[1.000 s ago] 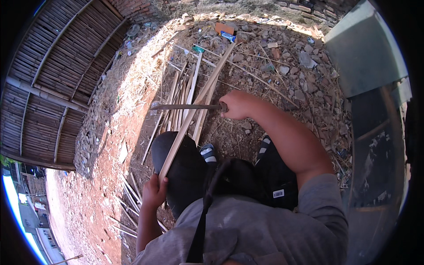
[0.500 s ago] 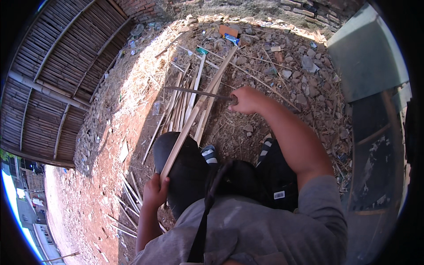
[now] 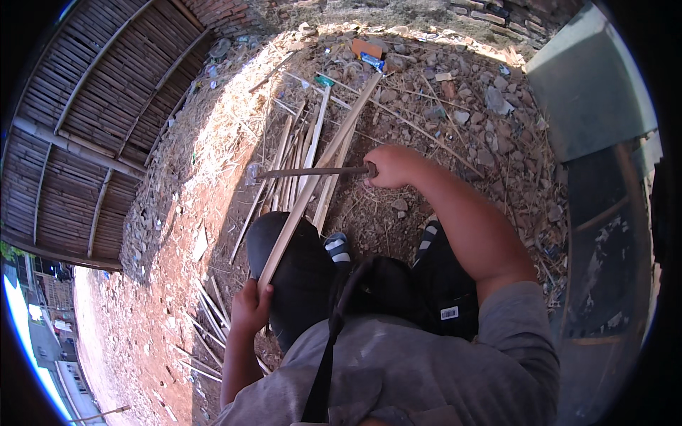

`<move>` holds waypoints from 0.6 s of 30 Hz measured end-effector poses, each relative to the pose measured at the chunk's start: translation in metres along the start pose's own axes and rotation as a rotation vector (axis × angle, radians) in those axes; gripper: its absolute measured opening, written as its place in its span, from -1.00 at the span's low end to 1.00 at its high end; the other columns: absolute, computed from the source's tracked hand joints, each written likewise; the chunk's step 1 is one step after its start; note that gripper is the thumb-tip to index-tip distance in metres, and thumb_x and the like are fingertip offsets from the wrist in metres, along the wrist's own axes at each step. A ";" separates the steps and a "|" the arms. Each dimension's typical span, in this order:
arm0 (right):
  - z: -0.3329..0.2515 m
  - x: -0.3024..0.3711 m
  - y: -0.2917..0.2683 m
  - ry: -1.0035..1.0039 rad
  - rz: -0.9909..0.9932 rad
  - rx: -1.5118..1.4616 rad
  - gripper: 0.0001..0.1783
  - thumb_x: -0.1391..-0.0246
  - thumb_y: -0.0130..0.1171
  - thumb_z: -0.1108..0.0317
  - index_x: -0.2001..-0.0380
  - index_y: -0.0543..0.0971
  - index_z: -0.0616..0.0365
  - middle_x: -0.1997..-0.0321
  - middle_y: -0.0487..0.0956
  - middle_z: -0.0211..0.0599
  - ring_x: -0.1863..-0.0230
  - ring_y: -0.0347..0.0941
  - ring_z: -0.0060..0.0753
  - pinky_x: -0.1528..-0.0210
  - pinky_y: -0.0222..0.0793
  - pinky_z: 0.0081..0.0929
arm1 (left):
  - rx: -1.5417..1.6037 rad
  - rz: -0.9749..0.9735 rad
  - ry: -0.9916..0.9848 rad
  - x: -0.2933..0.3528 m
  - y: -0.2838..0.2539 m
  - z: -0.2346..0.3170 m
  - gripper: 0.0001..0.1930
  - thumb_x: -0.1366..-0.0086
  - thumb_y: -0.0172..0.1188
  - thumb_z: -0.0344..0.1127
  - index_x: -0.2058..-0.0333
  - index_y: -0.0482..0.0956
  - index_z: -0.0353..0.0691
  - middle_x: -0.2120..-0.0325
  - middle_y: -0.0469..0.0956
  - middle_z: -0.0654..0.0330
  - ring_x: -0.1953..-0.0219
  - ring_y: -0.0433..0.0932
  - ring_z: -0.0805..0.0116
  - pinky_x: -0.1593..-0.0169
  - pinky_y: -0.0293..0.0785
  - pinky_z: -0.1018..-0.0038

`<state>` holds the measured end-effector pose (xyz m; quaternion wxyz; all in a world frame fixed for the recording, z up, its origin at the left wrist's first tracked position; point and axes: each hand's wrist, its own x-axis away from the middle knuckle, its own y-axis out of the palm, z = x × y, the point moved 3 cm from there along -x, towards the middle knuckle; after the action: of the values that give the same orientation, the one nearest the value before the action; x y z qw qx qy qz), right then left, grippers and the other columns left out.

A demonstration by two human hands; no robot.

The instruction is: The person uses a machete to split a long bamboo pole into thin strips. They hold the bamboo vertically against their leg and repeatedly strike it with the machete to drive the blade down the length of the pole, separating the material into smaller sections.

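Note:
My left hand [image 3: 251,305] is closed round the near end of a long pale bamboo strip [image 3: 290,226]. The strip lies across my left knee and slants away to the far right, over other strips on the ground. In my right hand [image 3: 391,167] is the handle of a long knife [image 3: 312,171] with a narrow, dark blade. Its blade points left and crosses over the held strip, beyond the knee; whether it touches cannot be made out. More split strips [image 3: 283,160] lie in a loose pile under the blade.
A bamboo-slat wall [image 3: 85,121] stands at the left and a grey panel [image 3: 593,92] at the right. Rubble [image 3: 490,135] and litter cover the far ground, up to a brick wall [image 3: 490,25]. Thin sticks [image 3: 209,312] lie beside my left arm.
My right hand has drawn the knife nearer to me along the bamboo strip, and its blade now lies almost level across the view. My left hand and the strip have stayed put.

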<state>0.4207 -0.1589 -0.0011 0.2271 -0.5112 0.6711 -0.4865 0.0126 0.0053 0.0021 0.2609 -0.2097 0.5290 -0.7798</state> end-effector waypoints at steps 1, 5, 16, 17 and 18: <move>0.012 -0.002 0.002 0.020 0.021 -0.006 -0.57 0.03 0.37 0.01 0.16 0.66 0.04 0.16 0.66 -0.10 0.06 0.59 0.00 0.03 0.51 -0.10 | 0.007 -0.006 -0.009 0.000 -0.001 0.001 -0.58 -0.36 0.18 -0.04 0.45 0.35 -0.29 0.60 0.47 -0.18 0.45 0.51 -0.31 0.37 0.35 -0.02; -0.001 0.004 -0.009 0.066 0.004 -0.030 -0.51 0.04 0.35 -0.01 0.12 0.66 0.09 0.16 0.66 -0.08 0.06 0.59 0.01 0.02 0.51 -0.12 | 0.021 0.008 -0.032 0.003 -0.004 0.002 -0.57 -0.36 0.18 -0.03 0.46 0.35 -0.30 0.60 0.47 -0.17 0.45 0.51 -0.30 0.38 0.35 -0.02; -0.004 -0.003 0.004 0.006 -0.005 -0.076 -0.49 0.02 0.37 0.00 0.11 0.64 0.14 0.17 0.65 0.01 0.05 0.58 0.06 -0.01 0.49 -0.09 | 0.039 0.005 -0.032 0.001 0.000 -0.001 -0.52 -0.37 0.16 0.05 0.47 0.36 -0.30 0.63 0.46 -0.17 0.47 0.52 -0.29 0.40 0.36 0.02; -0.003 -0.002 0.005 0.005 -0.004 -0.083 -0.50 0.02 0.38 0.01 0.11 0.64 0.14 0.17 0.65 0.01 0.05 0.58 0.06 -0.02 0.49 -0.09 | 0.040 0.006 -0.030 0.001 0.001 -0.001 -0.52 -0.37 0.16 0.05 0.47 0.36 -0.30 0.63 0.46 -0.17 0.48 0.52 -0.29 0.40 0.36 0.02; -0.003 -0.002 0.004 0.009 -0.005 -0.088 -0.50 0.02 0.38 0.01 0.11 0.64 0.14 0.18 0.65 0.02 0.05 0.58 0.06 -0.01 0.49 -0.09 | 0.042 0.008 -0.029 0.001 0.001 -0.002 -0.52 -0.37 0.16 0.05 0.47 0.35 -0.30 0.63 0.46 -0.17 0.48 0.52 -0.29 0.40 0.36 0.02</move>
<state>0.4171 -0.1555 -0.0041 0.2001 -0.5201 0.6916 -0.4595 0.0111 0.0055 0.0005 0.2763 -0.2134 0.5094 -0.7865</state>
